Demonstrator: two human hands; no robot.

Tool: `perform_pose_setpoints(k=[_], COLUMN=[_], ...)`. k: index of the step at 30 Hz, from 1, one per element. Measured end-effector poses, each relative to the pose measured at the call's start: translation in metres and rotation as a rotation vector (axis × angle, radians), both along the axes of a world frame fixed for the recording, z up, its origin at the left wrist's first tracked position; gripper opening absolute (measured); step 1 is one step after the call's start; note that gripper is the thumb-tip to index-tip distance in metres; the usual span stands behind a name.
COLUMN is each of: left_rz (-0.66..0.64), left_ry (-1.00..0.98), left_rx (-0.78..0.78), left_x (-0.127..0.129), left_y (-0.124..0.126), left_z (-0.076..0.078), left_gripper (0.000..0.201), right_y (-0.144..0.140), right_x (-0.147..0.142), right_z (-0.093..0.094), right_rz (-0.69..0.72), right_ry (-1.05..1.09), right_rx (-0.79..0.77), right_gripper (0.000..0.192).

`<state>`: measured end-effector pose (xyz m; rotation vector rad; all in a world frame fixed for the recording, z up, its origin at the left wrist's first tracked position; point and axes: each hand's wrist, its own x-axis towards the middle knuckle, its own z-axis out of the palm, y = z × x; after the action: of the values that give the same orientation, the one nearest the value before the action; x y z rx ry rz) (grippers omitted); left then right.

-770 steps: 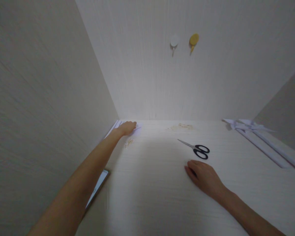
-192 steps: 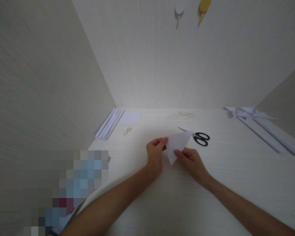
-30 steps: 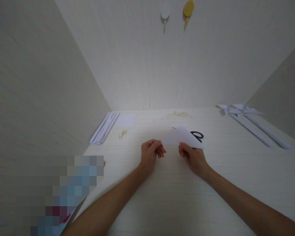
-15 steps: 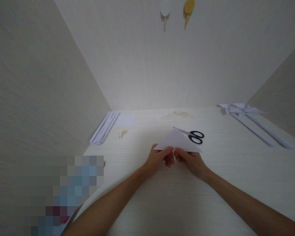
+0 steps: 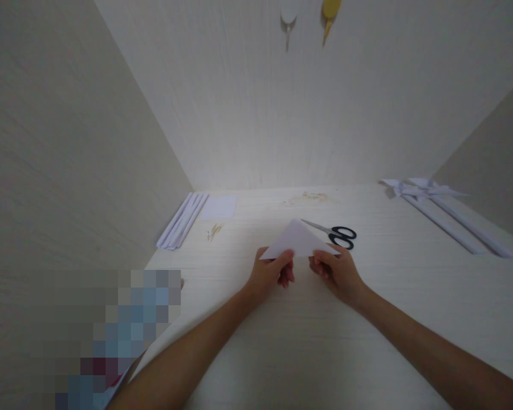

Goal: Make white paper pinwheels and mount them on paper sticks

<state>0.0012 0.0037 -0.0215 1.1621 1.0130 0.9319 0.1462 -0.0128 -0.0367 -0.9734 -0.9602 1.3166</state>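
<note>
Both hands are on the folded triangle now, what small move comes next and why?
Probably lower the paper triangle flat onto the table and press its crease: left hand and right hand pinch its near corners, holding it lifted.

1. Pale wood-grain tabletop [image 5: 308, 341] fills the lower view, boxed in on three sides.
2. Back wall [image 5: 282, 114] is off-white with a fine vertical grain, brightest just above the table.
3. Left side panel [image 5: 68, 159] and right side panel [image 5: 496, 148] are beige and dimmer, slanting in toward the back.
4. Two adhesive hooks sit high on the back wall, side by side: a white hook [image 5: 288, 16] and a yellow hook [image 5: 330, 10].
5. Light falls softly from above and behind; the table's far edge glows.
</note>
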Motion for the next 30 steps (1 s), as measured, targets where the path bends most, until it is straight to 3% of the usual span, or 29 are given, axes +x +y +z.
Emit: perform_pose_setpoints(k=[6, 15, 18, 21, 23, 30], left_rz=[0.068, 0.187, 0.251, 0.158, 0.069, -0.149], left_ry=[-0.071, -0.136, -0.150, -0.158, -0.153, -0.088], left_rx=[-0.008, -0.061, -0.062, -0.044, -0.015, 0.016], left_x=[-0.001, -0.003, -0.007, -0.005, -0.002, 0.002], left_y=[0.001, 0.001, 0.004, 0.004, 0.003, -0.002], left_z=[0.000, 0.003, 0.003, 0.003, 0.002, 0.004], left_gripper=[0.031, 0.030, 0.031, 0.030, 0.030, 0.031], right_y=[0.001, 0.006, 0.005, 0.000, -0.003, -0.006], right_x=[-0.001, 0.004, 0.004, -0.002, -0.005, -0.007], right_z=[0.010, 0.007, 0.008, 0.007, 0.005, -0.003], right_rz=[-0.071, -0.262, -0.209, 0.055, 0.152, 0.146], right_ry=[0.216, 0.288, 0.312, 0.182, 0.042, -0.014], right_rx=[0.000, 0.094, 0.077, 0.059, 0.025, -0.055], right_gripper=[0.025, 0.023, 0.026, 0.031, 0.036, 0.036])
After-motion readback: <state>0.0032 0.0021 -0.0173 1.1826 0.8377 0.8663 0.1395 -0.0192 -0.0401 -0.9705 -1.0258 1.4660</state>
